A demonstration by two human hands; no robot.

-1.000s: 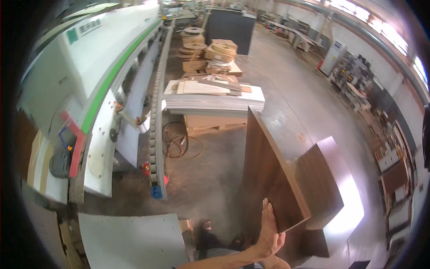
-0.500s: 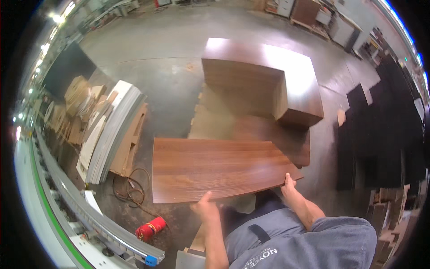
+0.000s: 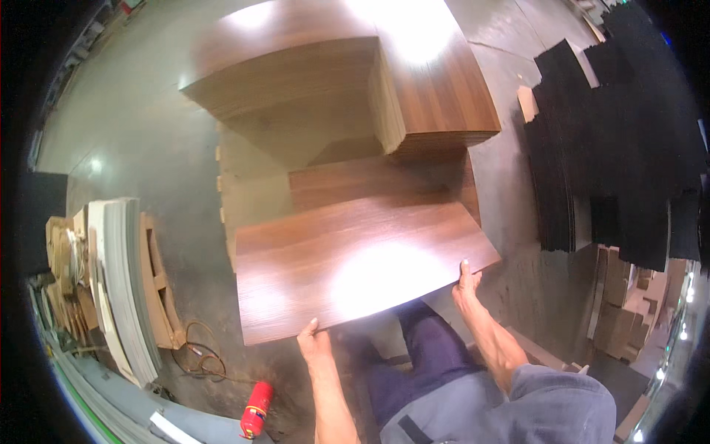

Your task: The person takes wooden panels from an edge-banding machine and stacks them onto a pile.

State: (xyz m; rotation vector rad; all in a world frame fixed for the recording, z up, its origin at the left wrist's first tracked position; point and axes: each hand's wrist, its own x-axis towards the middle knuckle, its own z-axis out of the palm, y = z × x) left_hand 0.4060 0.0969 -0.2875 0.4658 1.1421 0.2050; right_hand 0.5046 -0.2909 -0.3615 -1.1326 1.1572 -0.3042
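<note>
A flat brown wood-grain panel (image 3: 296, 259) spans the space in front of me, with a bright glare on its near half. My left hand (image 3: 315, 342) is closed on its near edge, thumb on top and fingers hidden below. Farther right, my right hand (image 3: 466, 285) grips the same panel close to its right end, thumb up. Just beyond the panel lies another brown board (image 3: 347, 181), partly covered by it. Tall stacks of matching panels (image 3: 444, 96) stand behind, forming a corner around a bare light sheet (image 3: 259, 177).
Black sheets (image 3: 614, 148) are stacked on the right, with cut wood pieces (image 3: 629, 296) below them. On the left stand white and grey boards (image 3: 118, 274) beside a wooden pallet (image 3: 159, 281). A red fire extinguisher (image 3: 257, 409) and a coiled cable (image 3: 200, 359) lie on the floor.
My view has swung down and closer to the stacks. The panel, held in both hands throughout, now reaches nearer the lying brown board, and its left end tilts toward me.
</note>
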